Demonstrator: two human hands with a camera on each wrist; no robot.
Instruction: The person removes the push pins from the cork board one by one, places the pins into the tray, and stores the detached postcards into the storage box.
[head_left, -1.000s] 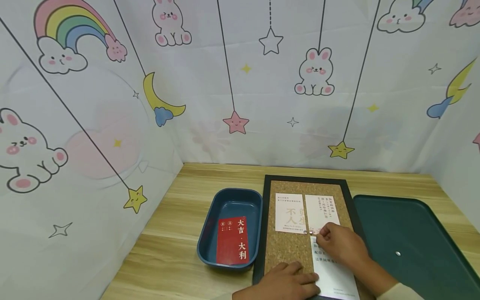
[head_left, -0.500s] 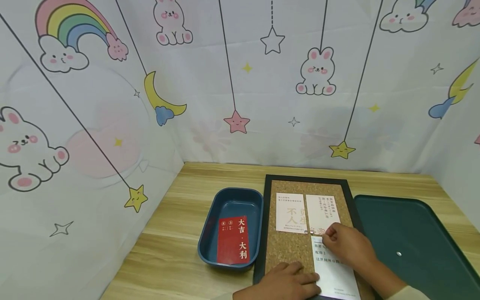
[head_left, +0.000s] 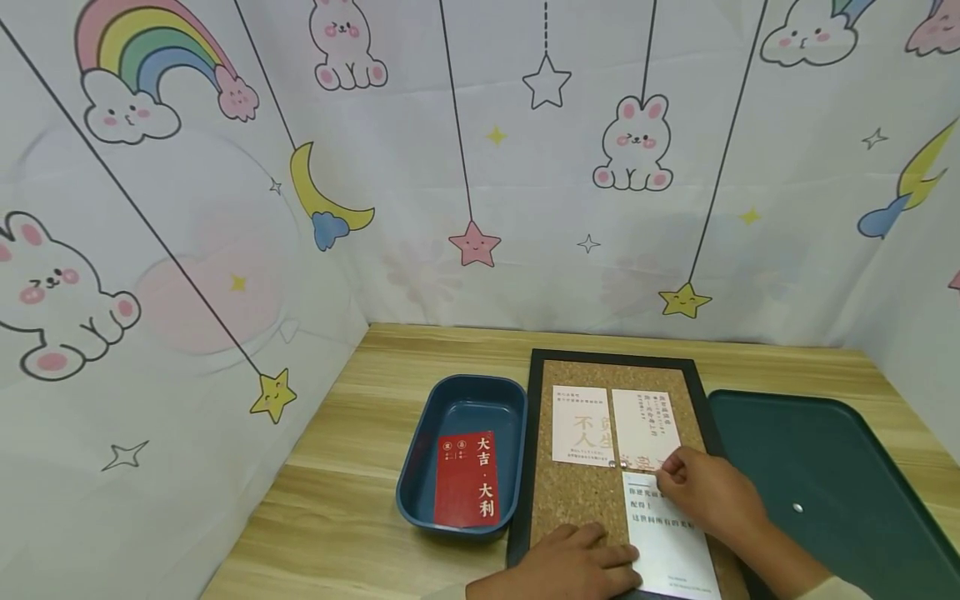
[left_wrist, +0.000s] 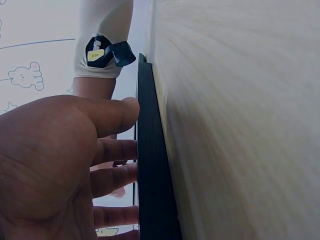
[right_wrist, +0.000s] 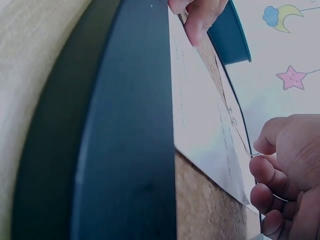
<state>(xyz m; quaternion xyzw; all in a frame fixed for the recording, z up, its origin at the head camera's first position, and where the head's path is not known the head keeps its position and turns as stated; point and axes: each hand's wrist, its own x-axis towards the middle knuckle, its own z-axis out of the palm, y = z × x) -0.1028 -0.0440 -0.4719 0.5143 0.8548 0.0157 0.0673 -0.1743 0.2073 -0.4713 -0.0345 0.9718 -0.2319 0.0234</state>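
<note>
Head view: the left hand [head_left: 566, 567], fingers extended, touches a white card [head_left: 667, 546] toward the lower-right corner of the corkboard [head_left: 573, 500]; the right hand [head_left: 712, 496] pinches a tiny pin [right_wrist: 255, 155] by the card's top edge. A blue bin [head_left: 480, 417] holds a red card [head_left: 465, 483]; a green tray [head_left: 787, 442], one silvery disc [head_left: 797, 507].

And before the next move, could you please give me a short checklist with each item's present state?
1. Left hand steadying the lower card: ok, fingertips on its left edge.
2. Right hand near that card's upper right corner: ok.
3. Pin between the right hand's fingertips: cannot tell, too small.
4. Two upper cards on the corkboard: ok.
5. Blue tray emptied: not ok, a red card is inside.
6. Small metallic piece available in the green tray: ok.
</note>
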